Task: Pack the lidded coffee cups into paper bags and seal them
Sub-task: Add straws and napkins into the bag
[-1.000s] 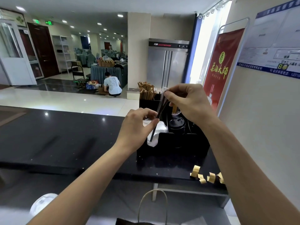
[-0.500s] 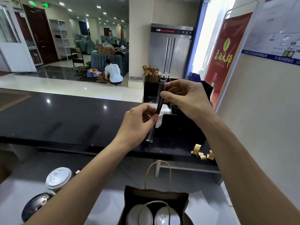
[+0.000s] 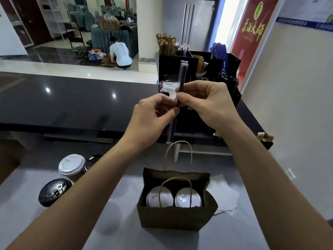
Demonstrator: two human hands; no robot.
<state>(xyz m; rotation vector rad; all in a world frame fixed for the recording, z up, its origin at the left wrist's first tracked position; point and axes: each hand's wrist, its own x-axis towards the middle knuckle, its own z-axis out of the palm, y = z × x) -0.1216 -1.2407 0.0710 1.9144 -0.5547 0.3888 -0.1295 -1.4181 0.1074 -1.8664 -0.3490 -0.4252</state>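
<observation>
A brown paper bag stands open on the grey worktop, its two twisted-paper handles upright, and inside it two white-lidded coffee cups sit side by side, lids touching. To the left of the bag, well apart from it, stand more cups: one with a white lid, one with a black lid nearer the camera, and a third dark-lidded one partly hidden behind the left forearm. A sheet of white paper lies flat just right of the bag, one edge tucked under it.

Behind the bag runs a raised black counter, and on it a black organiser holding brown-wrapped sticks, clear-wrapped straws and napkins — it sits directly behind the hands. Small gold-coloured tabs lie on the counter's right end. A red banner leans by the wall, and a person crouches on the floor far behind.

Both hands are raised above the bag, forearms converging. The left hand pinches the lower half of a long black straw in a clear wrapper between thumb and forefinger; the right hand pinches it just above, fingers curled, thumbs nearly meeting. The straw stands almost upright, its top against the organiser and its lower end hanging just above the bag's rear handle
</observation>
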